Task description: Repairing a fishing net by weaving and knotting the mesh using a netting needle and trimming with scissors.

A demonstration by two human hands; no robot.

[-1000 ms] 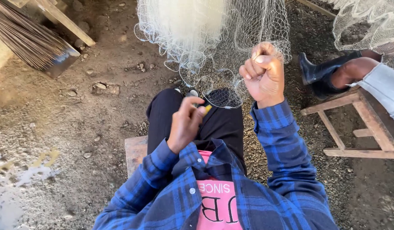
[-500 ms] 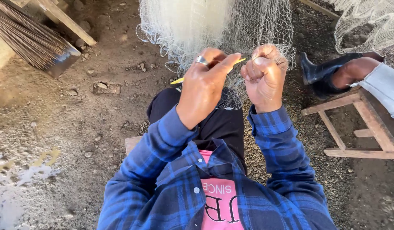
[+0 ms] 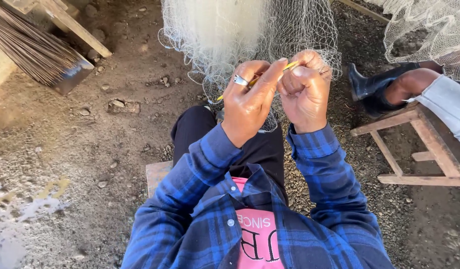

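A white fishing net (image 3: 225, 35) hangs in front of me and drapes down toward my lap. My left hand (image 3: 247, 102), with a ring on one finger, pinches a thin yellow netting needle (image 3: 288, 66) that runs across behind its fingers. Right beside it, my right hand (image 3: 304, 92) is closed on a fold of the net mesh, knuckles touching the left hand's fingertips. Both hands are raised above my knees, sleeves in blue plaid.
A bundle of thin sticks (image 3: 36, 47) and a wooden plank (image 3: 73, 25) lie at the top left on the dirt ground. A wooden stool (image 3: 419, 144) stands at the right, with another person's leg and black boot (image 3: 374, 87) on it, under more net (image 3: 429, 27).
My left hand rose from my lap to the net and brought the yellow needle up against my right hand. The right hand stayed holding the mesh.
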